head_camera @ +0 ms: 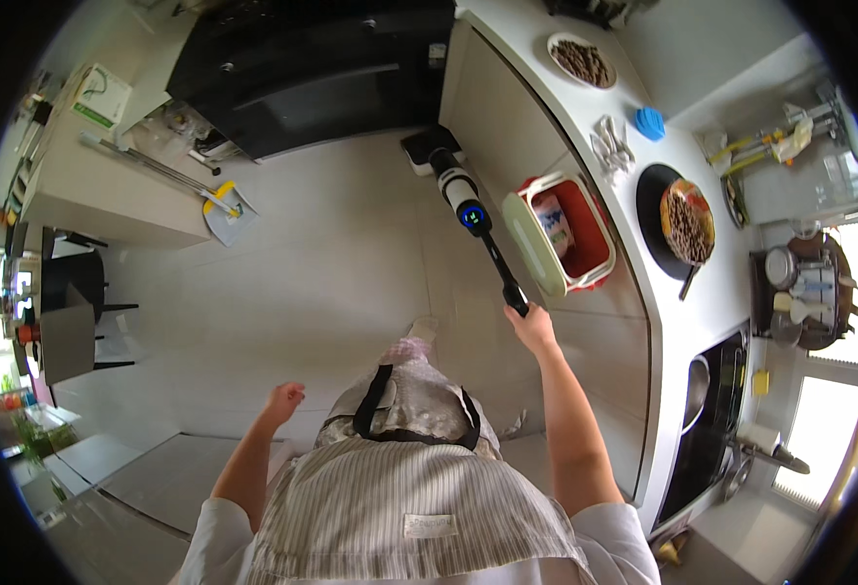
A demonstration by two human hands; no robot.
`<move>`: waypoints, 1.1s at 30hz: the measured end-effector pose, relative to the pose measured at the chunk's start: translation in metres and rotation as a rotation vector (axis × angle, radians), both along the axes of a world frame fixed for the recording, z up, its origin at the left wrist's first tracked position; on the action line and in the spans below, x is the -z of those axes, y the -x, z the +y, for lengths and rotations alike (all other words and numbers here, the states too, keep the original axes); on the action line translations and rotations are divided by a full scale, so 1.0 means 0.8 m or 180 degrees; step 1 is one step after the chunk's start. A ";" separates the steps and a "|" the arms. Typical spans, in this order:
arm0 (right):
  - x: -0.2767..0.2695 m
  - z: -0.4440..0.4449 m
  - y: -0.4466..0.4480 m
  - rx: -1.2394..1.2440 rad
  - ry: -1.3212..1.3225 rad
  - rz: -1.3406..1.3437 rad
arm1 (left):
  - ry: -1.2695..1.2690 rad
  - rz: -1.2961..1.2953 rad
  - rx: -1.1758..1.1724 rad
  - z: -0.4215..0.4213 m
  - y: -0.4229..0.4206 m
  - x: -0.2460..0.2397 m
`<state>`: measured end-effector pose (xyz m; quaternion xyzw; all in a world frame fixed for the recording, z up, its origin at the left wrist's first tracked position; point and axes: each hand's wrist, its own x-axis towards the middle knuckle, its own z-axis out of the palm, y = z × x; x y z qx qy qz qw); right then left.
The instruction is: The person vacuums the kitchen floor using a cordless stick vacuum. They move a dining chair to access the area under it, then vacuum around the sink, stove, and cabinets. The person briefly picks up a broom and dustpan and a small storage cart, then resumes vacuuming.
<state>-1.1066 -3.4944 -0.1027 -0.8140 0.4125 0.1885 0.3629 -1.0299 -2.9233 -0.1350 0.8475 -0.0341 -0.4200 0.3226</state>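
Note:
My right hand grips the black handle of a cordless floor cleaner. Its body is white and black, and a round display glows blue on top. The wide cleaner head rests on the tiled floor, near the corner where a dark cabinet front meets the light cabinet. My left hand hangs beside me above the floor, fingers loosely curled around nothing. Right of the handle, a red and cream bin is against the counter's cabinet front, with a printed packet inside.
A dustpan with a yellow part lies by the partition at left. On the white counter are a plate of brown pieces, a blue item and a colourful bowl. A black hob is at right, chairs at left.

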 end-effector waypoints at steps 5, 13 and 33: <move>-0.013 0.031 0.045 0.0111 -0.0005 0.0274 | 0.0172 -0.0109 -0.0110 -0.047 -0.040 -0.028; -0.023 0.217 0.237 0.0457 0.0087 0.0303 | 0.0161 0.0526 0.0502 0.058 0.020 0.073; -0.297 0.485 0.206 0.2773 -0.1238 0.0583 | 0.0387 0.0778 0.1227 0.036 -0.179 0.061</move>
